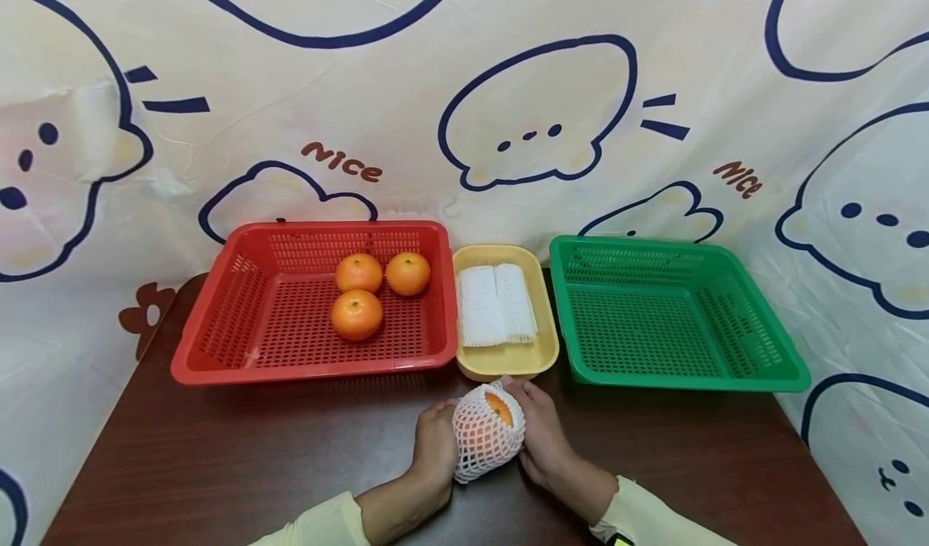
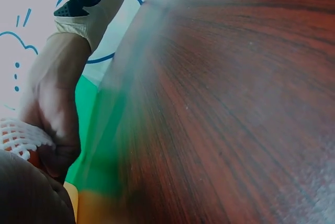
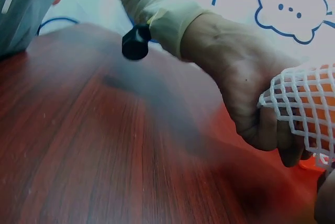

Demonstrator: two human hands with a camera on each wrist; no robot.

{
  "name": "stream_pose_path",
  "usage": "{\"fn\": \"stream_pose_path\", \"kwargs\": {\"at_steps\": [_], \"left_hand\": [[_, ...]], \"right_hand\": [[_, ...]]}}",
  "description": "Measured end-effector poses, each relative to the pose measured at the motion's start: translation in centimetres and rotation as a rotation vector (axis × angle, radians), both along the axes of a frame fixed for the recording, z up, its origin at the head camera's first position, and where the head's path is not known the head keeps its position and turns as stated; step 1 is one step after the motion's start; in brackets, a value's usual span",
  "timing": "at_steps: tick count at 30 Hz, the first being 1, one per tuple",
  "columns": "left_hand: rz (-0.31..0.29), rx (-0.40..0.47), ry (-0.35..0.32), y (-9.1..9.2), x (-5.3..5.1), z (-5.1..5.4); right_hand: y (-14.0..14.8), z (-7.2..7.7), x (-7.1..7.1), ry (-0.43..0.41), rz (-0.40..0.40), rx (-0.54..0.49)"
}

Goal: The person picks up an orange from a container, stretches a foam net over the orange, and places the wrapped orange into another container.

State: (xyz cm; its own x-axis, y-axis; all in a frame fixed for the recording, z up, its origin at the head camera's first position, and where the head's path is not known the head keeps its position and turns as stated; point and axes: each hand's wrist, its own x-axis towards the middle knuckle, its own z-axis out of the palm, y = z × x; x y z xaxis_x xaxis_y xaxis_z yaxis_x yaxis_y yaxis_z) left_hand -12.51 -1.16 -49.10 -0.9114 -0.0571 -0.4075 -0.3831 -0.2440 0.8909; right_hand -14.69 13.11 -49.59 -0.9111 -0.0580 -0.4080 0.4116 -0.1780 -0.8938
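Note:
An orange (image 1: pixel 498 408) sits inside a white foam net sleeve (image 1: pixel 482 441), its top showing through the sleeve's opening. My left hand (image 1: pixel 436 449) grips the sleeved fruit from the left, fingers curled round it in the right wrist view. On the other side, my right hand (image 1: pixel 543 433) holds the sleeve near its open end; its fingertips are partly hidden. Both hands are just above the table's front part, before a yellow tray (image 1: pixel 508 364) with flat white foam sleeves (image 1: pixel 497 304) in it.
A red basket (image 1: pixel 290 373) at the left holds three oranges (image 1: pixel 356 314). To the right of the yellow tray stands a green basket (image 1: pixel 689 381). All stand on a dark brown wooden table (image 1: pixel 290 449), with a cartoon-printed cloth (image 1: pixel 406 127) behind.

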Motion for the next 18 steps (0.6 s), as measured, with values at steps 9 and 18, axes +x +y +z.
{"fn": "stream_pose_path", "kwargs": {"at_steps": [9,18], "left_hand": [[-0.016,0.087,0.007,0.08,0.04,0.18],[-0.021,0.199,-0.001,0.07,-0.19,0.17]], "right_hand": [[-0.17,-0.01,0.18,-0.011,0.018,-0.092],[0.08,0.36,0.65,-0.012,0.1,-0.046]]}}
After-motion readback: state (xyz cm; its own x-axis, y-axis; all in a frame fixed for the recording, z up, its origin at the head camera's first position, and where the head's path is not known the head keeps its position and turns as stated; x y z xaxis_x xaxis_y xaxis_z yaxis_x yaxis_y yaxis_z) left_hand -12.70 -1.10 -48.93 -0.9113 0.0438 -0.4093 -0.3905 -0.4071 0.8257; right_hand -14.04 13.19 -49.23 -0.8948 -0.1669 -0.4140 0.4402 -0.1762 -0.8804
